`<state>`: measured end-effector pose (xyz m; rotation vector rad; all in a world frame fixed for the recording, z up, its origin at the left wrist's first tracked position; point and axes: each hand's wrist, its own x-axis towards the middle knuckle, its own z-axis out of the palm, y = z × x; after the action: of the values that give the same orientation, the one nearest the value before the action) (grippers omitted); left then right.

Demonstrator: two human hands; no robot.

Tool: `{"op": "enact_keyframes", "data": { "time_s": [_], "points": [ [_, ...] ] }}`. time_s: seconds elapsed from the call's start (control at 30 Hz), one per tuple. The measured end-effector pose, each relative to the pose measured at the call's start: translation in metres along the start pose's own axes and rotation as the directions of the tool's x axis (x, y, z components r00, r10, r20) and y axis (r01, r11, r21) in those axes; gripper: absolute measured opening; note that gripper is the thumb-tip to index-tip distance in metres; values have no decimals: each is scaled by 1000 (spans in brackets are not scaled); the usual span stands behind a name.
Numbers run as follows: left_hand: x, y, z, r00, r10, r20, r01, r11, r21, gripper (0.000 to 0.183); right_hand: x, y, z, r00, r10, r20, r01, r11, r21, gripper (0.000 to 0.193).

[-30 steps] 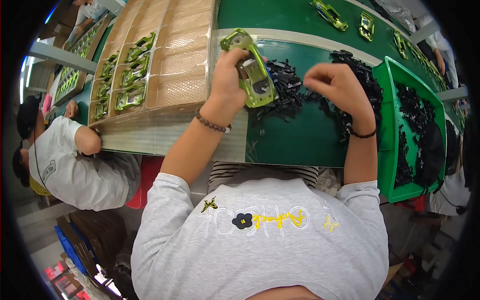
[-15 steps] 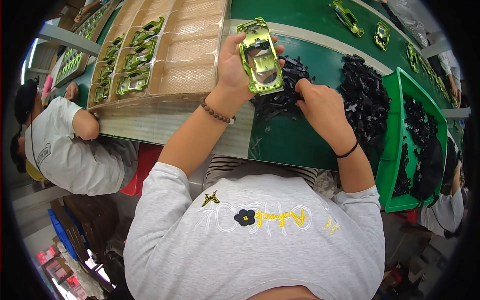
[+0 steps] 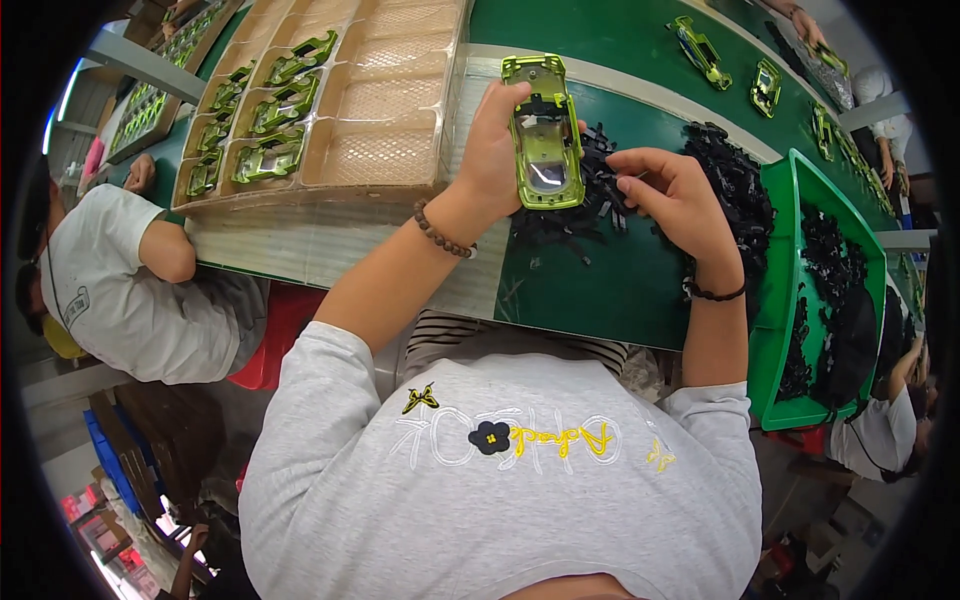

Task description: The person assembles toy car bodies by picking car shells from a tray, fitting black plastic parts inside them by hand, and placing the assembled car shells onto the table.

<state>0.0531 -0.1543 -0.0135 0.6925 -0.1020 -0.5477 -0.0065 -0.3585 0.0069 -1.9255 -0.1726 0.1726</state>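
Observation:
A shiny green toy car body shell [image 3: 545, 140] is in my left hand [image 3: 492, 150], held upright along its length, with the thumb on its left edge and fingertips at its right. Black and clear parts show within the shell. Close to its right side, my right hand [image 3: 675, 195] has thumb and forefinger drawn together over a pile of small black plastic parts [image 3: 598, 190]. Whatever sits between those fingertips is too small to make out.
At left, a compartmented tray [image 3: 385, 105] contains several green car shells [image 3: 270, 155]. Another heap of black parts [image 3: 725, 165] lies beside a green bin [image 3: 775, 340] at right. More green shells [image 3: 765, 88] rest on the far belt. A co-worker [image 3: 130, 280] sits at left.
My left hand has brought the car shell slightly right and down, turning it straighter. My right hand has lifted and turned from the black pile, its fingertips now nearer the shell.

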Motion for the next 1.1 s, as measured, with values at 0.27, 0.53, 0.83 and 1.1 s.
{"op": "enact_keyframes", "data": {
  "time_s": [0.27,0.53,0.83,1.1],
  "points": [
    [-2,-13,2,995,52,-89,-35,982,184,40,3,-5,2,992,83,-92,-77,994,76,20],
    [-14,-23,16,995,-96,-16,97,963,251,45,6,2,9,980,-101,-169,142,956,258,13],
    [-15,-32,16,962,-274,13,247,887,391,56,2,-15,12,815,-514,-268,425,844,-328,21],
    [-16,-35,13,965,-261,36,219,870,441,54,0,-14,24,738,-645,-200,313,590,-744,19]
  ]
}}
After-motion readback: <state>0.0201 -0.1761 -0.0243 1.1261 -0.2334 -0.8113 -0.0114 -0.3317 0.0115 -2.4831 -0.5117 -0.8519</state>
